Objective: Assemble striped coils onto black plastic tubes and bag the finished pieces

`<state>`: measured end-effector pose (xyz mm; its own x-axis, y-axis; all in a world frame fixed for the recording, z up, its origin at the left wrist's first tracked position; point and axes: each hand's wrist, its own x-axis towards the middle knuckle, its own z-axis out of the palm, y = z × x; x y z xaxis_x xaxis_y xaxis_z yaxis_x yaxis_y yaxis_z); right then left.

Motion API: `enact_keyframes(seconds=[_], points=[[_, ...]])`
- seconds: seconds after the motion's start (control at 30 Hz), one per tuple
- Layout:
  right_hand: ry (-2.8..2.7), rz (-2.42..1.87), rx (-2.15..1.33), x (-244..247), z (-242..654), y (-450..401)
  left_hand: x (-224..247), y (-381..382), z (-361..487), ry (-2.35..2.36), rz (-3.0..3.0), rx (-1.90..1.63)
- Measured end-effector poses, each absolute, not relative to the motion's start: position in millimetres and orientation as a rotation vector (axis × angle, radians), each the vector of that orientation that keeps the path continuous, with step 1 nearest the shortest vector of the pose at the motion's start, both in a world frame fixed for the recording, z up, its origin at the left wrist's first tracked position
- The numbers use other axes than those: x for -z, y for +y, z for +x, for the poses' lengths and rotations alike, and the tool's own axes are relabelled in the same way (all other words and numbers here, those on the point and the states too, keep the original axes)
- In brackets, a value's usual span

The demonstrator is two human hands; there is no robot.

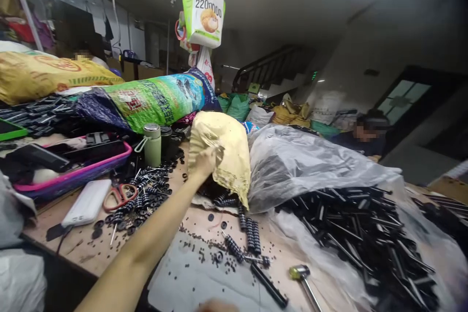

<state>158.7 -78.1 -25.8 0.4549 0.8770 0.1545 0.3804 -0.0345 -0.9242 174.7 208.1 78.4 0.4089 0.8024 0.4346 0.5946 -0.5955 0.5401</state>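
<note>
My left hand (206, 160) reaches out across the table and grips a fold of the pale yellow sack (232, 144). The sack stands bunched up, its dirty lower edge hanging open. Black ribbed cylinders (253, 236) lie at its mouth and on the tabletop in front. Only a blurred bit of my right hand (216, 305) shows at the bottom edge; its fingers are hidden. Nearest to it lie a grey mat (186, 275) with small black bits on it and a black tube (268, 285).
A hammer (302, 273) rests right of the mat. A clear plastic bag (292, 161) spills black tubes (354, 229). On the left are scissors (120, 197), a white power bank (87, 202), a green flask (152, 144) and a pink-rimmed basket (126, 151). A person (365, 134) sits far right.
</note>
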Motion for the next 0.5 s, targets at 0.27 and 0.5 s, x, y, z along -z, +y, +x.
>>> enact_keyframes(seconds=[0.27, 0.5], points=[[-1.546, -2.265, 0.213, -2, 264, 160, -16, 210, 136, 1.409, 2.165, -1.156], [-1.52, -2.453, 0.218, -2, 309, 250, 21, 191, 136, 1.166, 2.439, -1.341]])
